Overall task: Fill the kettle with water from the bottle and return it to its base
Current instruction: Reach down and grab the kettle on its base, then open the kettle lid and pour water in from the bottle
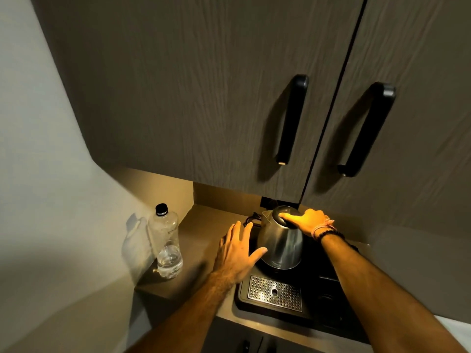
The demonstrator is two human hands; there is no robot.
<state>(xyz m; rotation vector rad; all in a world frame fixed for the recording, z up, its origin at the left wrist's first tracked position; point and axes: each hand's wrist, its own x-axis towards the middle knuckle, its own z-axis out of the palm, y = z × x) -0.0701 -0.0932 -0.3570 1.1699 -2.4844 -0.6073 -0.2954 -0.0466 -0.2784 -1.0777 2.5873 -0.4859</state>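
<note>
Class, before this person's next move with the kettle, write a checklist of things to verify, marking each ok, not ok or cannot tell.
1. Steel kettle upright on the black tray: ok.
2. Right hand on the kettle's black lid: ok.
3. Lid fully shut: cannot tell.
4. Left hand free, fingers spread beside the kettle: ok.
5. Clear plastic bottle capped, upright, little water left: ok.
6. Kettle's water level: cannot tell.
</note>
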